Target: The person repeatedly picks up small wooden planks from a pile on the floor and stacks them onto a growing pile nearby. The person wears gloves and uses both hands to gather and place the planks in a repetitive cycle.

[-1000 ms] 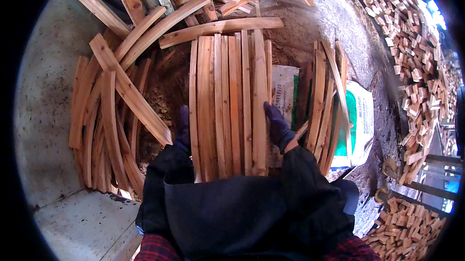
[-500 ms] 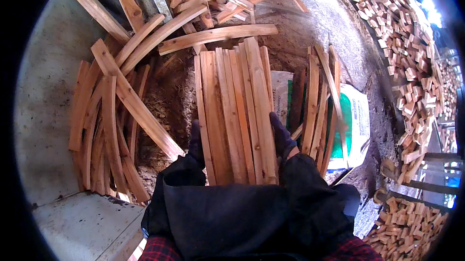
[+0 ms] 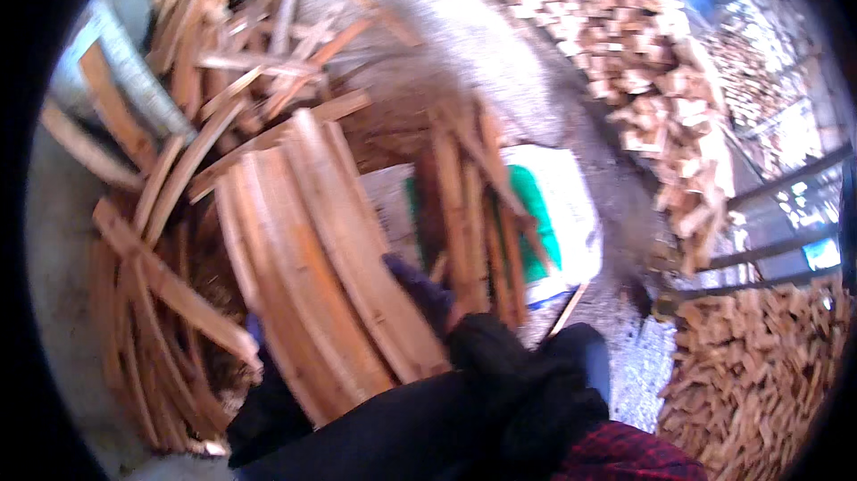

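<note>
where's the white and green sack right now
In the head view the white and green sack lies on the ground right of centre, under loose wooden slats, just beyond the gloved right hand.

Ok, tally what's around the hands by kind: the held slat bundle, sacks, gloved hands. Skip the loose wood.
bundle of curved wooden slats: 1
white and green sack: 1
gloved hands: 2, the right hand on the bundle's edge, the left hand mostly hidden behind it
Total: 4

A white and green sack (image 3: 553, 213) lies flat under the wood strips (image 3: 473, 204).
</note>
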Tool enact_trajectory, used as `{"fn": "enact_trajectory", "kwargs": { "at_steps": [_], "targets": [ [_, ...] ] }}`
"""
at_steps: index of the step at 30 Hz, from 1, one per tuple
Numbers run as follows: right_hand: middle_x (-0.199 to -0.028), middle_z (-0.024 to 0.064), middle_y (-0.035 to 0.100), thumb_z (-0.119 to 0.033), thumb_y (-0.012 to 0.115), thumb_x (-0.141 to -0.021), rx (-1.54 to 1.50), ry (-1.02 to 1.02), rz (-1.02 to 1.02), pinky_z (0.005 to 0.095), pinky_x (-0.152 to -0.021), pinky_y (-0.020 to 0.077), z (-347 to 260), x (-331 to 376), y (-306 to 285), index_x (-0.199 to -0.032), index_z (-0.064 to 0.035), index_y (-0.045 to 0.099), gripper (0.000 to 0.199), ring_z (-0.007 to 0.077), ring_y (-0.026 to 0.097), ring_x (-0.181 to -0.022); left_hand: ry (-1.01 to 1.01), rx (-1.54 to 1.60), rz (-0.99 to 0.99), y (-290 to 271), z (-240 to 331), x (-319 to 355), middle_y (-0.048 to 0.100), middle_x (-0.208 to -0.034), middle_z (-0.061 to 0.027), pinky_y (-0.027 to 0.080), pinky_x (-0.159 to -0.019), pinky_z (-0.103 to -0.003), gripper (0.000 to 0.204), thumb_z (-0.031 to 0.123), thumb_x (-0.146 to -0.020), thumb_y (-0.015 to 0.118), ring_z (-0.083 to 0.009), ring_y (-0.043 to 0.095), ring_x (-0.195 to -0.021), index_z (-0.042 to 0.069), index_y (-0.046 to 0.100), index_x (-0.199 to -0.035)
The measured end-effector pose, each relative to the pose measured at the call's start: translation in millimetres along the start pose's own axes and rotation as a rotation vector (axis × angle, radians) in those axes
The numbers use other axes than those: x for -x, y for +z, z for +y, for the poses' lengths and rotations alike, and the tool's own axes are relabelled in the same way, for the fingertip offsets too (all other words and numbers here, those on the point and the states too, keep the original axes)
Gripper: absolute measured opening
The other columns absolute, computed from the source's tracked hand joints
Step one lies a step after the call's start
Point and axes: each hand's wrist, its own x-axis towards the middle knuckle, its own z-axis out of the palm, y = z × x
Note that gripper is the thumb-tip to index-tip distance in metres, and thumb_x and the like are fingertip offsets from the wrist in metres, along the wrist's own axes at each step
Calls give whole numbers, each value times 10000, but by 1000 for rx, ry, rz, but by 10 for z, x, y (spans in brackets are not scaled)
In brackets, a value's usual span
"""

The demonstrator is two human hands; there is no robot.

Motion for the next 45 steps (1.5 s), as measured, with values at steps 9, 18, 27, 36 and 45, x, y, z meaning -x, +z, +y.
{"fn": "enact_trajectory", "kwargs": {
  "at_steps": [9, 18, 27, 36, 45],
  "targets": [
    [-1361, 77, 510, -217, 439, -1012, 169, -314, 68, 290, -1038, 363, -1269, 1365, -15, -1413, -18, 419, 448, 154, 467, -1237, -61, 131, -165, 1768, 1158, 814, 527, -1321, -149, 464, -991, -400, 685, 540, -932, 482, -282, 553, -1138, 59, 397, -1412],
    [-1378, 69, 496, -255, 514, -982, -451, -241, 83, 312, -1062, 346, -2840, 4009, -334, -1424, -14, 405, 514, 154, 462, -1244, -157, -37, -409, 3393, 1469, 2024, 408, -1437, -121, 346, -1096, -436, 629, 524, -973, 362, -283, 415, -1292, 76, 386, -1413],
    [-1391, 80, 487, -355, 617, -924, -401, -857, 415, 346, -1067, 356, -3776, 6518, 171, -1457, -28, 357, 676, 156, 471, -1226, -497, -329, -822, 6286, 1648, 2394, 453, -1361, -109, 381, -1044, -416, 608, 526, -971, 382, -252, 452, -1222, 73, 425, -1375],
    [-1403, 78, 455, -479, 588, -921, -189, -1105, 1067, 296, -1000, 360, -3438, 8408, 954, -1461, -12, 343, 755, 166, 430, -1222, -729, -362, -1404, 7946, 1533, 4021, 497, -1286, -97, 415, -992, -395, 590, 528, -970, 403, -221, 489, -1151, 71, 464, -1337],
    [-1357, 112, 505, -425, 568, -949, -117, -1227, 1607, 326, -1066, 328, -2653, 10208, 2095, -1392, 31, 419, 653, 193, 449, -1218, -961, -279, -1786, 8379, 1207, 6390, 542, -1210, -84, 449, -940, -375, 573, 529, -968, 423, -190, 526, -1080, 68, 503, -1299]
  ]
}}
